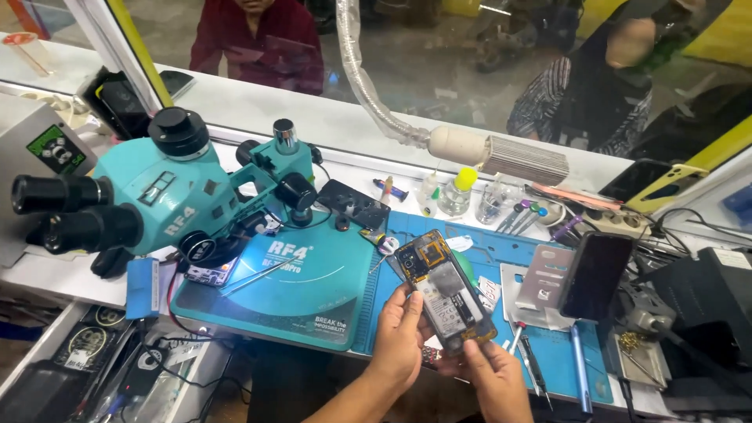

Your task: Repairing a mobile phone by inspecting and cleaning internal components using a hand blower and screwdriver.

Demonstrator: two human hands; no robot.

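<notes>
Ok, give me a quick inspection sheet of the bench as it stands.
Surface: blue work mat on a white bench.
Job's things: opened phone, back off, internals showing.
Clutter: teal microscope, small bottles, tweezers, dark phone on a stand.
Grippers: left hand grips the phone's left edge; right hand pinches its lower end.
Cables: black leads at lower left.
Surroundings: glass partition, people behind it.
</notes>
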